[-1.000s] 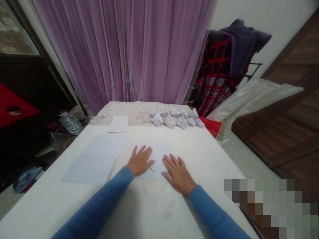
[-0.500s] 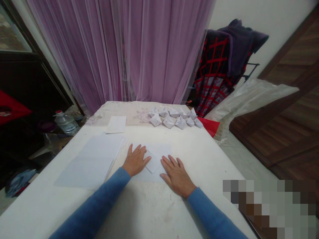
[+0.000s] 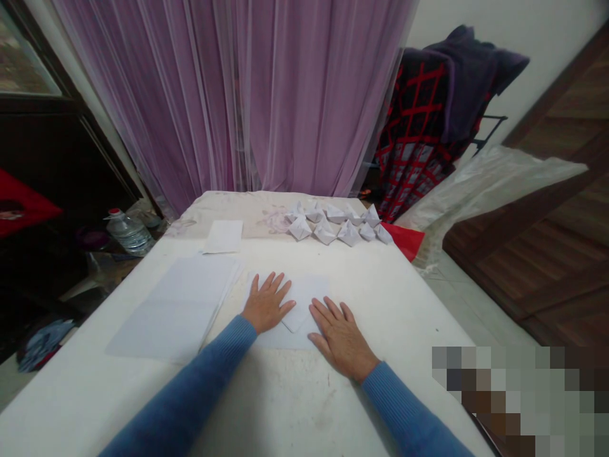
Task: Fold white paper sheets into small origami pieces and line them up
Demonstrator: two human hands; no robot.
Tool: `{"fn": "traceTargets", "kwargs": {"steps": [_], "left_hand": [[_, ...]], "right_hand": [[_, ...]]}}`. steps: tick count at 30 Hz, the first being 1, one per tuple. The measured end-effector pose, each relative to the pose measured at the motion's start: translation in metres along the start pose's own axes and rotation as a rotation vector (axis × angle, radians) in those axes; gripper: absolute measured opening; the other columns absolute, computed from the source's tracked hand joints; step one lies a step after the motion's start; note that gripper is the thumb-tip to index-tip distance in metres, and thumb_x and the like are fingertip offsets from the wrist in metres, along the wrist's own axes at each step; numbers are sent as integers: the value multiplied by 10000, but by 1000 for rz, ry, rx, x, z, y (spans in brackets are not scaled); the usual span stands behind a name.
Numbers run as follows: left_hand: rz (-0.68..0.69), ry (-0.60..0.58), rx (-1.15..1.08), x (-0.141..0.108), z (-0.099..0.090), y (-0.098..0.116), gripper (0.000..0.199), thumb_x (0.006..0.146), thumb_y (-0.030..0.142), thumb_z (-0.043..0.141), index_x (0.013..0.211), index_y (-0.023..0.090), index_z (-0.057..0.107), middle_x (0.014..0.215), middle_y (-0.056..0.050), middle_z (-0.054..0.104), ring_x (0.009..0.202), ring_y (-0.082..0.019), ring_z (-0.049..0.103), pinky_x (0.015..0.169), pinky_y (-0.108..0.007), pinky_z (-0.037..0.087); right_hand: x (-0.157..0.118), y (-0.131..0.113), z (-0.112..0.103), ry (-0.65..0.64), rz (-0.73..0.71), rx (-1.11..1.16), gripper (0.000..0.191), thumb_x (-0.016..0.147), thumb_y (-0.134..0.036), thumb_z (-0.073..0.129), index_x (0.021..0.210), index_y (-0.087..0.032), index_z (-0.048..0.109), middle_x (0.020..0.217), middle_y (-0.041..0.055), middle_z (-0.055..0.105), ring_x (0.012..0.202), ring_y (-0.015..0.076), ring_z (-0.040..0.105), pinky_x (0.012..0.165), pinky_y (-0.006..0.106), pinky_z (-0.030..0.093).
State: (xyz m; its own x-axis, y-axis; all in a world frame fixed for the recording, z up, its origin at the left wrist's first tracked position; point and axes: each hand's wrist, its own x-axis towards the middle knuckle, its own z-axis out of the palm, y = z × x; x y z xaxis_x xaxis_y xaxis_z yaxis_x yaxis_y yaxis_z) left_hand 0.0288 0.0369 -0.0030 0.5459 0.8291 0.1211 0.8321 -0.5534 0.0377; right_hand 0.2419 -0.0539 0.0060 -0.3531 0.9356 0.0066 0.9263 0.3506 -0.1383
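Note:
A small folded white paper lies turned like a diamond on a larger flat white sheet. My left hand rests palm down over the left part of the folded paper, its fingers spread. To the right, my right hand lies flat with fingers apart, its fingertips at the folded paper's right side. Neither hand grasps anything. Part of the folded paper is hidden under my left hand.
A stack of white paper lies at the left, with a smaller white paper piece behind it. Several folded paper boats stand in rows at the back right. A red sheet sticks out beyond them.
My left hand has slid slightly right over the folded paper, its fingers spreading wider. My right hand stays nearly in place. The whole view has shifted a little.

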Motion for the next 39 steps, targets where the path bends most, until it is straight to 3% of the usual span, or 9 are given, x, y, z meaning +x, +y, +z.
{"fn": "traceTargets", "kwargs": {"steps": [13, 19, 24, 30, 34, 39], "left_hand": [[31, 13, 57, -47, 3, -18, 557, 973, 545, 259, 1446, 280, 384, 1507, -51, 404, 1416, -281, 295, 1141, -581, 141], [49, -71, 70, -65, -7, -21, 589, 972, 558, 243, 1452, 244, 376, 1520, -61, 373, 1424, -293, 274, 1131, -591, 153], [59, -17, 92, -73, -17, -24, 528, 969, 538, 295, 1396, 275, 460, 1495, -66, 420, 1405, -296, 317, 1117, -576, 204], [32, 63, 80, -52, -38, -11, 461, 991, 458, 283, 1063, 267, 696, 1388, -45, 552, 1331, -287, 430, 1118, -589, 215], [31, 111, -7, -20, -26, 14, 496, 987, 488, 275, 1361, 246, 495, 1446, -57, 491, 1370, -249, 381, 1146, -542, 208], [45, 5, -42, 1, 3, 28, 613, 983, 538, 184, 1443, 185, 382, 1520, -93, 368, 1423, -255, 290, 1152, -563, 158]], "right_hand": [[0, 1, 2, 2, -3, -5, 570, 971, -467, 370, 1472, -196, 353, 1539, 70, 312, 1430, 295, 229, 1138, 548, 166], [1, 0, 2, -4, 3, -9, 567, 972, -466, 367, 1472, -199, 356, 1540, 73, 306, 1431, 297, 229, 1140, 541, 167], [1, 0, 2, 3, 3, -10, 563, 971, -449, 373, 1474, -198, 350, 1543, 67, 298, 1431, 296, 229, 1141, 549, 171], [1, -2, 0, 0, 10, -5, 561, 968, -440, 383, 1467, -184, 362, 1539, 75, 302, 1430, 300, 233, 1138, 558, 180], [1, -2, 1, 13, 7, 3, 563, 972, -462, 369, 1467, -195, 361, 1539, 68, 307, 1430, 296, 234, 1138, 559, 172], [1, 1, 4, 35, -3, 10, 562, 975, -489, 350, 1474, -229, 347, 1538, 60, 318, 1431, 281, 234, 1140, 546, 165]]}}
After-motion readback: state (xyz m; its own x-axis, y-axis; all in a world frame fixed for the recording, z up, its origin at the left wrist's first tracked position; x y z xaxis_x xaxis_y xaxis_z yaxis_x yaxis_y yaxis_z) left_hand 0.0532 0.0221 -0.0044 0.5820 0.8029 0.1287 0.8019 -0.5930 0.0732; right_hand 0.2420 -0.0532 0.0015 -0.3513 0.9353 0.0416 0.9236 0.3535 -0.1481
